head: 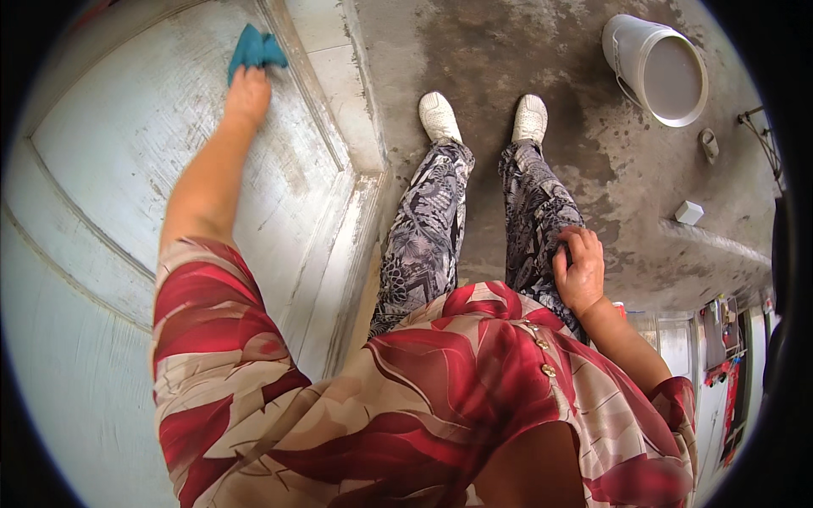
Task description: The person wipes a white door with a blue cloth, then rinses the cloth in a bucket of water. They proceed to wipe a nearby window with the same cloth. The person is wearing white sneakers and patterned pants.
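Observation:
My left hand point(249, 96) grips a teal cloth point(255, 52), bunched at the fingertips. The cloth lies against a pale, panelled door point(190, 120), close to the raised moulding along the panel's right side. Grey-brown smears and scratches mark the door's surface around it. My right hand point(580, 270) rests by the thigh of my patterned trousers point(422, 235), fingers curled. Its palm is turned away, so whether it holds anything is hidden.
A white bucket point(622, 57) of cloudy grey liquid stands on the stained concrete floor point(571, 70), partly wet-looking. Nearby lie a slipper point(709, 145) and a small white box point(689, 213). A raised ledge point(365, 203) edges the door beside my white shoes point(439, 117).

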Demonstrator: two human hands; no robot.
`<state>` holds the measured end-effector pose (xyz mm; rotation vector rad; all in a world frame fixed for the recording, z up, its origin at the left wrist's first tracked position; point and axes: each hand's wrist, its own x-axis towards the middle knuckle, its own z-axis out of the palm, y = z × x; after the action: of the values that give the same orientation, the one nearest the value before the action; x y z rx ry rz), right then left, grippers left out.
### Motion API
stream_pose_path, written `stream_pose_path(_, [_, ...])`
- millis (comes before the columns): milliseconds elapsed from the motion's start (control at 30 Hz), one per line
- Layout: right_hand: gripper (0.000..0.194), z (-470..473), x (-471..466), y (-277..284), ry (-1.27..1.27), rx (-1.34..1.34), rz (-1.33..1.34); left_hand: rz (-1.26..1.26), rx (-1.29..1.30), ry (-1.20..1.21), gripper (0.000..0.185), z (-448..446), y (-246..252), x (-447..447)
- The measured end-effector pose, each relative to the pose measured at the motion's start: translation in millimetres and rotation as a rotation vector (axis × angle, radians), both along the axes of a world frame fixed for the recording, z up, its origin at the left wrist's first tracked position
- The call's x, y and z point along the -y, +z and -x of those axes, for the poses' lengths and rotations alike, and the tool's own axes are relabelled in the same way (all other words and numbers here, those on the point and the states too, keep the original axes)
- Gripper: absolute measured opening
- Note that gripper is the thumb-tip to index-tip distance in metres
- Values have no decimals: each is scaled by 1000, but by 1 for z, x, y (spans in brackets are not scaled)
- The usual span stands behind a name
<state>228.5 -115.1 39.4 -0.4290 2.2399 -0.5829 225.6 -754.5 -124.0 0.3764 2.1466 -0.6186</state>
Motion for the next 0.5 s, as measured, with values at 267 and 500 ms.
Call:
stream_pose_path(267, [20, -2, -2, 1, -10, 29, -16, -107, 338, 372, 39, -211, 0, -108])
stream_pose_path(500, [21, -2, -4, -1, -3, 24, 0, -142, 120, 187, 33, -206, -3, -95])
